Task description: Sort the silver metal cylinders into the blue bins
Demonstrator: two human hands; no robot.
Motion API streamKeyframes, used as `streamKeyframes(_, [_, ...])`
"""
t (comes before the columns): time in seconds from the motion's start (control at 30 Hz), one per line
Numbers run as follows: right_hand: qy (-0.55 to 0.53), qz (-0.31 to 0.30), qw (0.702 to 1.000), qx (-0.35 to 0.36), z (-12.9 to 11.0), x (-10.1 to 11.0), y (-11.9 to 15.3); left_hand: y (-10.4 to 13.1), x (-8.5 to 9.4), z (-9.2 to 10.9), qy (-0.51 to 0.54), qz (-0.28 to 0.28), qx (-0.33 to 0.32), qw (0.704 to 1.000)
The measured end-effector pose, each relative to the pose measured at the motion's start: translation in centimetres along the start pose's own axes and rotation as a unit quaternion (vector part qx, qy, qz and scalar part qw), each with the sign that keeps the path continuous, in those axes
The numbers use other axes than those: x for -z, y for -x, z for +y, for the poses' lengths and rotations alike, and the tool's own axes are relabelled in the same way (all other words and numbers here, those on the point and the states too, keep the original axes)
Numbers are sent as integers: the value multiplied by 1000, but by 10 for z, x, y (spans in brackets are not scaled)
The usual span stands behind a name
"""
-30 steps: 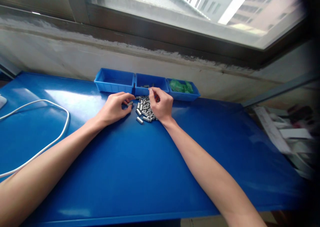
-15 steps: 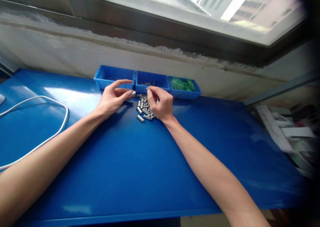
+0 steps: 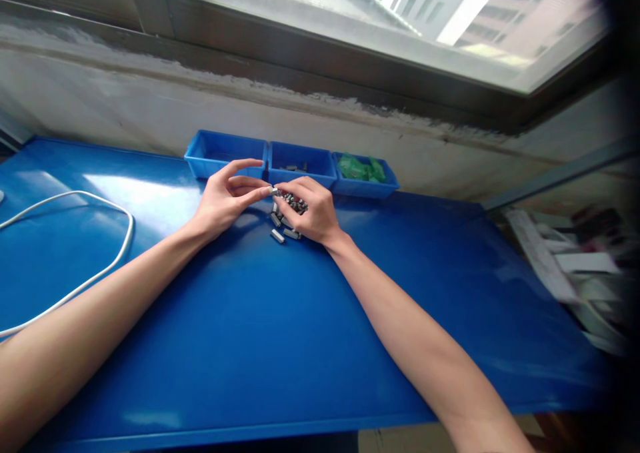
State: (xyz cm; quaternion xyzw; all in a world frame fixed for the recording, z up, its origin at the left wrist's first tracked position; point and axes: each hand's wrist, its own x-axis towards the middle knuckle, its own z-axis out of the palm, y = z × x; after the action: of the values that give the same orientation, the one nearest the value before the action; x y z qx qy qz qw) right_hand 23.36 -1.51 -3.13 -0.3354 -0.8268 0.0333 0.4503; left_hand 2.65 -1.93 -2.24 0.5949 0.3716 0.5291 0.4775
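Over the blue table, my left hand [image 3: 225,198] pinches a short silver metal standoff [image 3: 275,191] between thumb and fingertips, its index finger arched above. My right hand [image 3: 316,211] meets it from the right, thumb and fingertips closed in at the standoff's right end. Whatever small thing those right fingers hold is hidden. Beneath and behind the right hand lies a pile of similar metal standoffs [image 3: 295,204], partly covered by it. One loose standoff [image 3: 277,236] rests at the near edge of the pile.
Three joined blue bins line the wall: the left bin [image 3: 200,166], the middle bin [image 3: 305,176] with a few metal pieces, and the right bin [image 3: 367,188] with green plastic [image 3: 363,168]. A white cable [image 3: 131,223] loops at left. Papers and clutter [image 3: 585,263] lie at right.
My right hand has moved left and down a little, bringing its fingertips to the standoff in my left hand. The left hand keeps nearly the same place and hold.
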Motion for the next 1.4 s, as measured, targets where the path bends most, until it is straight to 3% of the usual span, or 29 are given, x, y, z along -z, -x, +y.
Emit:
streamKeyframes(0.33, [-2, -14, 1000, -4, 2, -2, 0, 0, -4, 2, -26, 9, 15, 999])
streamKeyframes(0.5, [68, 52, 993, -77, 2, -2, -1, 0, -5, -1, -92, 10, -19, 996])
streamKeyframes(0.63, [108, 139, 970, -167, 9, -3, -2, 4, -7, 1, -220, -52, -91, 970])
streamKeyframes(0.77, [120, 161, 955, -219, 17, -4, -1, 6, -9, 3, -309, -113, -151, 932])
streamKeyframes(0.93, [115, 147, 958, -218, 17, -6, -1, 6, -9, -1, -345, -125, -180, 913])
streamKeyframes(1.4, [102, 141, 965, -196, 10, -3, -3, 8, -10, 2, -381, -75, -167, 906])
